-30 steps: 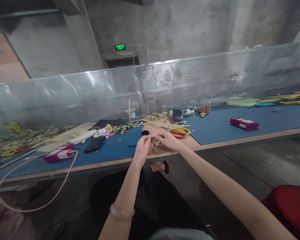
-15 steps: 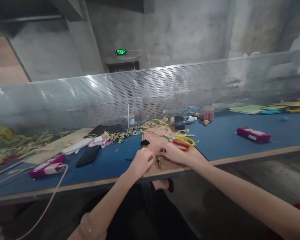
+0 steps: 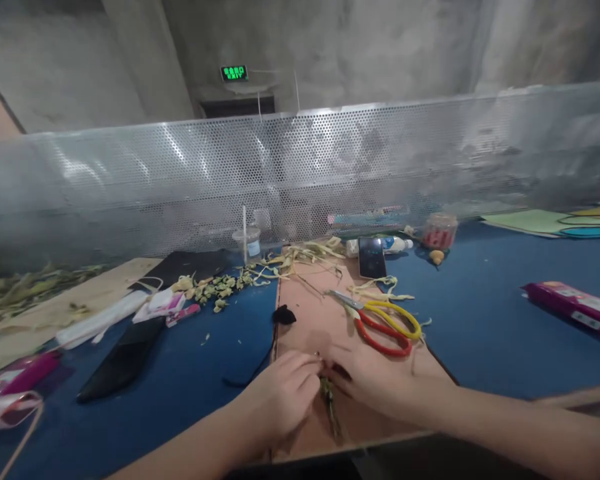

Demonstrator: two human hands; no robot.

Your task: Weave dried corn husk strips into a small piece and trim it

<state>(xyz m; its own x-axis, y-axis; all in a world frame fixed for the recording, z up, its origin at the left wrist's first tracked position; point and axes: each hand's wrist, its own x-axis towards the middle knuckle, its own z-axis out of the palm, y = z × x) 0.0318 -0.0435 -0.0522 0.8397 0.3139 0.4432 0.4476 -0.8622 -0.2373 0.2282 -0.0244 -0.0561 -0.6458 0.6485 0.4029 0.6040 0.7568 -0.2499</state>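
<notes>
My left hand [image 3: 293, 387] and my right hand [image 3: 370, 377] meet over a brown board, both closed in a pinch with the fingertips nearly touching. From between them a small bundle of dried greenish plant strands [image 3: 331, 407] hangs toward the board's near edge. The fingertips hide its upper end. Beyond my right hand lie scissors [image 3: 367, 317] with one red and one yellow handle, blades pointing to the far left. A small black piece [image 3: 284, 315] rests at the board's left edge, past my left hand.
The brown board [image 3: 305, 310] lies on a blue tabletop [image 3: 470, 293]. At the back are a phone [image 3: 373, 258], a bottle, a jar [image 3: 440, 231] and a cup [image 3: 247, 243]. Dried plant pieces [image 3: 223, 288] and a black pouch [image 3: 123, 360] are left; a purple packet [image 3: 575, 307] is right.
The view has come closer to the table and tilted down, so the hands and board look larger. Both hands stay pinched together over the plant strands.
</notes>
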